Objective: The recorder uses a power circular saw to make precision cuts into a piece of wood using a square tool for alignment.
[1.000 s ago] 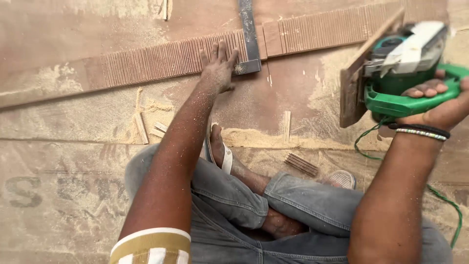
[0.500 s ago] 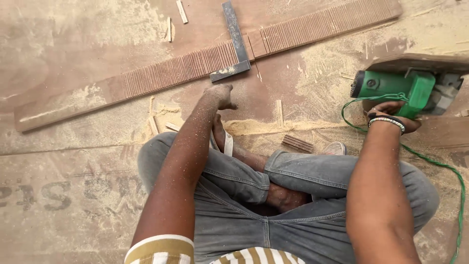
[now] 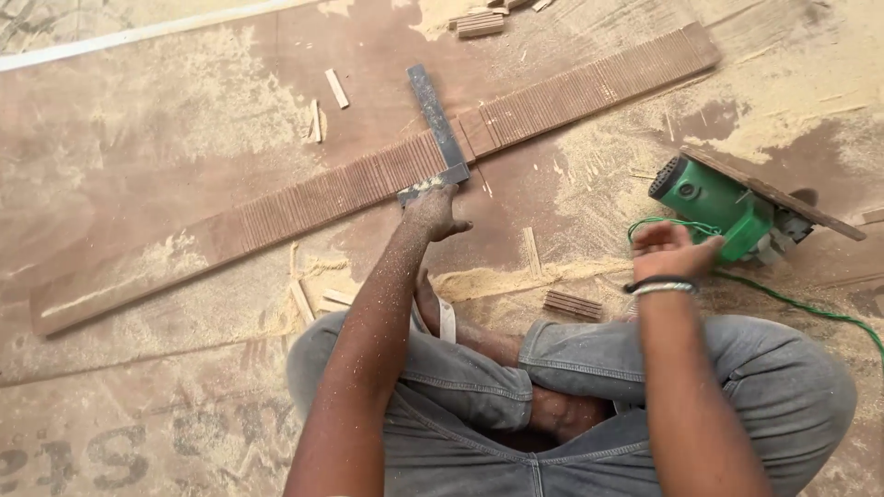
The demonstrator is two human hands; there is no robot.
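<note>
Now the left hand (image 3: 435, 210) holds in a closed grip the end of the metal square (image 3: 435, 129) on the grooved wooden strip (image 3: 368, 179); the right hand (image 3: 670, 250), loosely curled and holding nothing, touches the green saw (image 3: 718, 207).

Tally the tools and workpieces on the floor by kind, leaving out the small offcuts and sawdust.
Green power saw: 1, by the right hand
Metal try square: 1, at the left hand
Long ribbed wooden strip: 1
Total: 3

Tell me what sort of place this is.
Likely a woodworking site, worked on the floor: sawdust lies all around, a long grooved wooden strip has a metal square across it, and a green power saw sits nearby.
</note>
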